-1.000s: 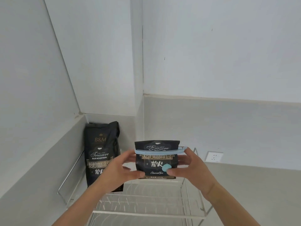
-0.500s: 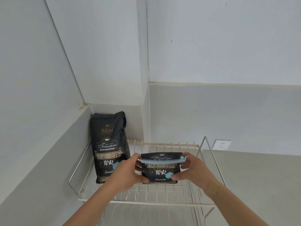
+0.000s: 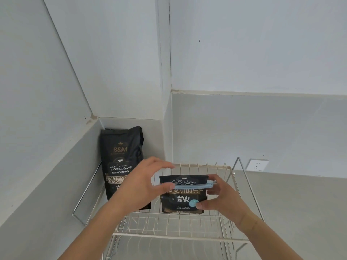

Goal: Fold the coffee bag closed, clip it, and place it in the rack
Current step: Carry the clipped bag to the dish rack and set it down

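Head view: clipped coffee bag [image 3: 183, 196] upright, clip [image 3: 189, 185] horizontal.

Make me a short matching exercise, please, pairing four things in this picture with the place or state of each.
Things:
1. folded coffee bag
2. blue clip
3. tall coffee bag
4. wall socket

Places or states:
A. stands upright in the rack's left corner
B. on the wall, right of the wire rack
C. clamped across the folded top of a bag
D. held over the rack between the left hand and the right hand

Pairs: 1-D, 2-C, 3-A, 4-B
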A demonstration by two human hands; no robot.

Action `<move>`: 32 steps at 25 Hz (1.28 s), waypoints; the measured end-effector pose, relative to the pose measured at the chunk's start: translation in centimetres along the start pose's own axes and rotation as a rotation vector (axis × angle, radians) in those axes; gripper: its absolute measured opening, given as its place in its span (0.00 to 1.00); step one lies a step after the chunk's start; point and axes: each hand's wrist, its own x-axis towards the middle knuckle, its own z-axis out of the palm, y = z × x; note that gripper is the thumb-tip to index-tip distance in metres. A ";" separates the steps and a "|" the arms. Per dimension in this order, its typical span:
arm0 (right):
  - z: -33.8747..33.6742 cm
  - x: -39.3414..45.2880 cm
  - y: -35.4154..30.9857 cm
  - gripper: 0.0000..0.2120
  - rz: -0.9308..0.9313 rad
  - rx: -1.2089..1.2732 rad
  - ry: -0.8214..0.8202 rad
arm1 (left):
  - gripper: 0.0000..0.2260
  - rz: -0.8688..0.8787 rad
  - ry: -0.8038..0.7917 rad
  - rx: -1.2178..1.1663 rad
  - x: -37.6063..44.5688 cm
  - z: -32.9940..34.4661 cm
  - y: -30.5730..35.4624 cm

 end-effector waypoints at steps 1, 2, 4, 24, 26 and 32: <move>0.0 -0.1 0.0 0.29 -0.002 -0.002 -0.001 | 0.14 0.047 0.005 0.026 0.4 -0.3 0.5; -0.1 -0.1 -0.1 0.29 -0.006 -0.007 -0.002 | 0.09 0.072 0.004 0.034 0.8 -0.5 0.8; -0.1 -0.2 -0.1 0.28 -0.017 -0.023 0.001 | 0.07 0.082 -0.013 0.022 1.5 -0.6 1.0; 0.3 2.7 -1.4 0.26 -0.060 -0.015 0.097 | 0.04 0.255 0.104 0.299 5.0 -0.6 -0.6; 0.3 2.7 -1.1 0.25 -0.059 -0.005 0.099 | 0.04 0.270 0.111 0.281 5.1 -0.4 -0.6; 0.2 2.9 -0.9 0.25 -0.055 0.023 0.109 | 0.05 0.327 0.120 0.306 5.2 -0.1 -0.8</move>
